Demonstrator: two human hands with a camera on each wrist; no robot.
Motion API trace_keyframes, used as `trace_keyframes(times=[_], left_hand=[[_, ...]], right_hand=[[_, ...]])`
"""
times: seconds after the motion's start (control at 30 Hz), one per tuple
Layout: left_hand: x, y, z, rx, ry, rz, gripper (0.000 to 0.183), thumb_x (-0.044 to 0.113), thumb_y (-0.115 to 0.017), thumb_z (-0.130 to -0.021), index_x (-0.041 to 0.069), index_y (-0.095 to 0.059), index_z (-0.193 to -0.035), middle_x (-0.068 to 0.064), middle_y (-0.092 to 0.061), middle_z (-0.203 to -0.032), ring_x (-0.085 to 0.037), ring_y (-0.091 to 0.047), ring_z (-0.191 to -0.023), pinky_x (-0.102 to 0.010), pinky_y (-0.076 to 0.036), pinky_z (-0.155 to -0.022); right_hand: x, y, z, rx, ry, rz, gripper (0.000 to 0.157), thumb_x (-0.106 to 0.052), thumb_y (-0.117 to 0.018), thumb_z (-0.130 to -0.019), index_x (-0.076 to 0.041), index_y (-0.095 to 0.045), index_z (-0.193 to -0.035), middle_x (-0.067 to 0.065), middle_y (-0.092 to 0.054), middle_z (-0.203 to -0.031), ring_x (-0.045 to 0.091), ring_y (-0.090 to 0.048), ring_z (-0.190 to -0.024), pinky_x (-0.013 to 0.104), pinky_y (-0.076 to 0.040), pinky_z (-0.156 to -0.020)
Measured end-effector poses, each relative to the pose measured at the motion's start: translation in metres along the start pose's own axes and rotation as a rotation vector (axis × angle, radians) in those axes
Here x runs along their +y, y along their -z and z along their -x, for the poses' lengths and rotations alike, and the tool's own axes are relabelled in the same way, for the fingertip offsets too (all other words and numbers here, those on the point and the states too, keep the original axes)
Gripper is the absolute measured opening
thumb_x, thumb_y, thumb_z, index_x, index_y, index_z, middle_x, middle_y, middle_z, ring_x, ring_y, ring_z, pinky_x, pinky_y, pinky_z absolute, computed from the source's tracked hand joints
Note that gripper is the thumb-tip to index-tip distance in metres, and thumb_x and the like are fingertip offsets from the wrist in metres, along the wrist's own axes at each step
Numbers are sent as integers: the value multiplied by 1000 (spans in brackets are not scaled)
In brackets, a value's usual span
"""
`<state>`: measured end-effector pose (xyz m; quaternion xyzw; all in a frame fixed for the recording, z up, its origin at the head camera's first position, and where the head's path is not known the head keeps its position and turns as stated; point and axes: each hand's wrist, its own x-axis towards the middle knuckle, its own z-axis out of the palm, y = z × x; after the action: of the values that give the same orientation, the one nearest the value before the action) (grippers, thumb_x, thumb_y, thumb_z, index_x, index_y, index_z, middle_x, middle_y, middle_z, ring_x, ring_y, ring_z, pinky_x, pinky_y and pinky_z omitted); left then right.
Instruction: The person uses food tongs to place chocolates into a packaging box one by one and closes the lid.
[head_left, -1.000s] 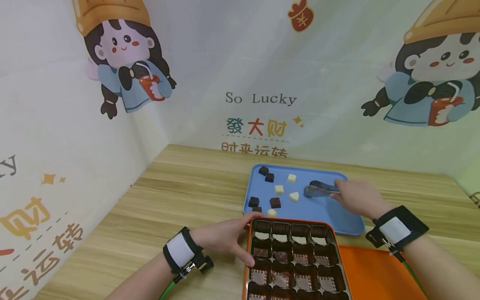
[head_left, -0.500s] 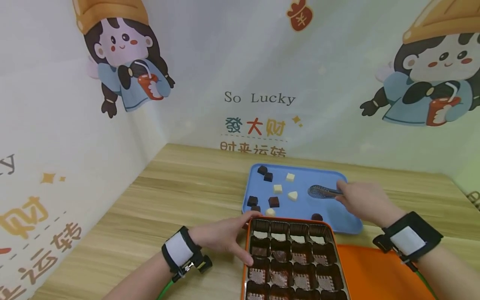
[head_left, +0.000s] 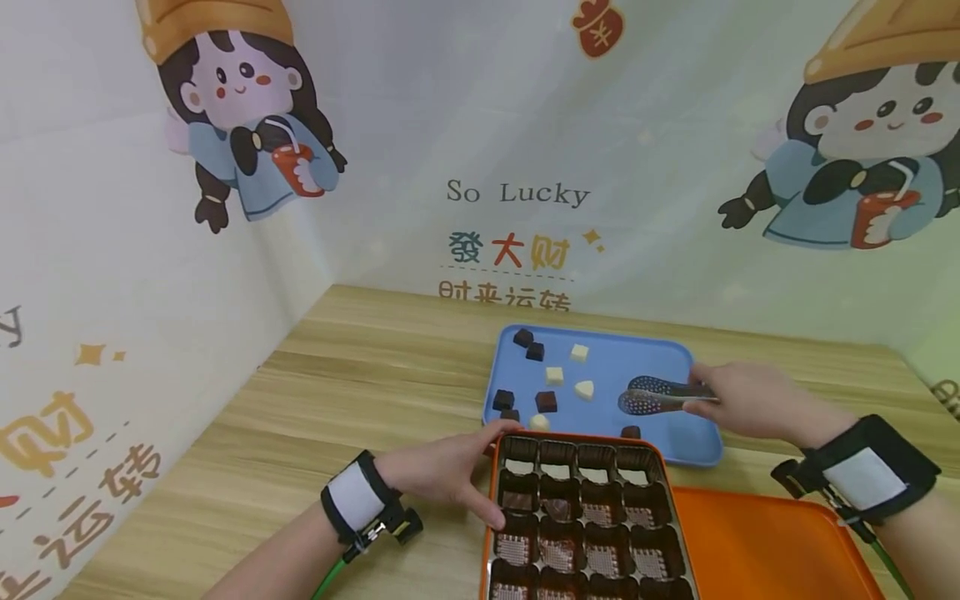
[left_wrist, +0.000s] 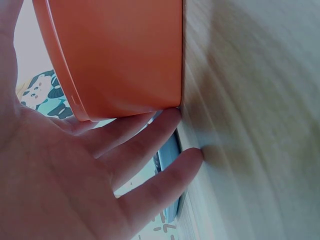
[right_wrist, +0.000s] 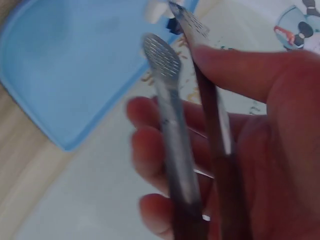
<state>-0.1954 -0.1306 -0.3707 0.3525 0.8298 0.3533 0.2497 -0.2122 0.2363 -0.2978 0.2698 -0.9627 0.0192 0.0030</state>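
Nearest, the orange box (left_wrist: 120, 55) sits on the table (head_left: 360, 375), in the same place as 1 second ago. In its brown insert (head_left: 603, 557), white pieces (head_left: 556, 472) show in all 4 cups of the far row, and 2 dark pieces (head_left: 556, 509) in the left cups of the next. The left hand (left_wrist: 65, 160) touches the box's left side, fingers spread and fairly straight; it has not shifted. Right of the box lies an orange lid (head_left: 772, 542), more of it showing now.

The right hand (head_left: 765, 404) has moved rightward, fingers curled round metal tongs (head_left: 643, 403) over the blue tray (head_left: 652, 354). The tongs' tips stand apart; 0.5 seconds ago they looked together.

On the tray, 1 dark piece (head_left: 631, 432) shows just past the box's far edge; 1 second ago it was not visible there. The other 9, 5 dark and 4 white, lie farther left, unmoved. Behind hangs a printed cloth (head_left: 405, 125).
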Motion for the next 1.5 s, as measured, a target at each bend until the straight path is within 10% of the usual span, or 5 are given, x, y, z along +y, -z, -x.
trace_keyframes(times=[0.4,0.73,1.17,1.5], left_hand=[[-1,-3,-1,4,0,-9,100,43,-74,-69,20,-12,-144,-14,-23,-145,-26,-35,-124,-31,-32,-96],[0,1,-1,-2,0,-1,101,42,-74,-68,21,-11,-144,-13,-21,-146,-28,-34,-124,-31,-32,-96],[-2,-2,-2,2,-13,-3,101,41,-75,-69,19,-12,-144,-13,-22,-146,-25,-35,-124,-31,-32,-97],[-1,-1,-1,7,-6,-7,101,41,-74,-69,19,-10,-144,-13,-19,-147,-27,-33,-125,-32,-32,-97]], right_hand=[[-17,8,3,-204,-33,54,23,-30,-58,-85,-16,-48,-70,-3,-38,-59,12,-36,-53,28,-27,-50],[1,2,8,-125,-86,13,19,-31,-59,-85,-13,-53,-80,-5,-44,-63,11,-40,-55,28,-31,-47],[-10,-26,-3,166,173,201,22,-25,-70,-76,-13,-58,-90,-7,-52,-71,4,-39,-51,23,-33,-43],[10,-29,-4,-6,110,-170,22,-30,-57,-88,-11,-63,-97,-8,-57,-73,8,-50,-59,29,-43,-55]])
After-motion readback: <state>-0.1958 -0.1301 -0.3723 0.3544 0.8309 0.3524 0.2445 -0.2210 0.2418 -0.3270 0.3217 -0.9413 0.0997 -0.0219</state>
